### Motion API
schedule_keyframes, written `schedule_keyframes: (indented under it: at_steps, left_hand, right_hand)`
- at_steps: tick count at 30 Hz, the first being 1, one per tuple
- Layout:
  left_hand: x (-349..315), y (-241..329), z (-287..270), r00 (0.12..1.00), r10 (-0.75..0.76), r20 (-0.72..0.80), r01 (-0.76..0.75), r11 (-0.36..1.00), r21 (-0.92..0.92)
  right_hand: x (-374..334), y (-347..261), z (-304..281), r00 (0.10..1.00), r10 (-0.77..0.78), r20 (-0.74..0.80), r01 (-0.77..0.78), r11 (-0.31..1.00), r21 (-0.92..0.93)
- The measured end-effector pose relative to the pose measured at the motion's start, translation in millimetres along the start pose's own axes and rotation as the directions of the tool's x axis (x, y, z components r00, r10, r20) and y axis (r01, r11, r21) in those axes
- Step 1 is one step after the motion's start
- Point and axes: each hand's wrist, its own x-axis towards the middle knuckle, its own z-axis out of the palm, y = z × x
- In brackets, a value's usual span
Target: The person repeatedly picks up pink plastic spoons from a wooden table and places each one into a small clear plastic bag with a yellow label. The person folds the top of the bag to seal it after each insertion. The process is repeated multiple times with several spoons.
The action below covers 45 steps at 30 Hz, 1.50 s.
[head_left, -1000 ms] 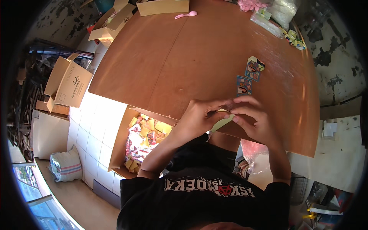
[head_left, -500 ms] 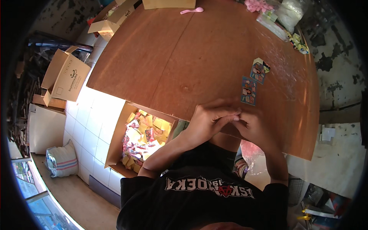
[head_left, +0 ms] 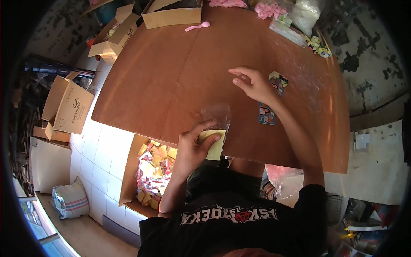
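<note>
My left hand (head_left: 193, 147) is closed at the table's near edge, its thumb pressing a clear plastic bag (head_left: 216, 112) with a pale yellow card (head_left: 212, 149) in it. The bag's clear end sticks out beyond the fingers over the wood. Farther forward, my right hand (head_left: 253, 85) hovers above the table with fingers stretched and thumb apart, holding nothing. Beside its wrist lie a blue printed card (head_left: 266, 115) and a small stack of cards (head_left: 278, 81), partly hidden by the hand and forearm. A pink plastic spoon (head_left: 198, 26) lies at the far side.
The brown wooden table (head_left: 145, 94) spans the middle. An open carton of small filled packets (head_left: 156, 171) stands below its left edge. A shallow cardboard box (head_left: 171, 15), pink items (head_left: 269, 10) and clear plastic bags (head_left: 309, 17) sit along the far edge. More cartons (head_left: 70, 105) stand left.
My hands were together at the near edge and are now apart. The left has moved left with the bag and yellow card showing; the right has reached forward and opened.
</note>
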Motion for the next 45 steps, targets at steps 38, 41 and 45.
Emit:
schedule_keyframes:
  at_steps: [38, 41, 45]
  left_hand:
    - [28.8, -9.5, 32.6, 0.986, -0.019, 0.167, 0.04, 0.991, -0.124]
    - [22.4, 3.7, 43.6, 0.977, 0.015, 0.211, 0.011, 0.993, -0.122]
    - [18.0, 11.7, 52.4, 0.972, 0.065, 0.227, -0.038, 0.992, -0.123]
  right_hand:
    - [-77.4, -95.3, -49.2, 0.919, 0.019, -0.394, 0.173, 0.879, 0.445]
    - [-86.8, -92.3, -46.7, 0.918, 0.027, -0.395, 0.172, 0.871, 0.46]
    - [-92.7, -83.8, -40.7, 0.946, 0.038, -0.323, 0.141, 0.847, 0.513]
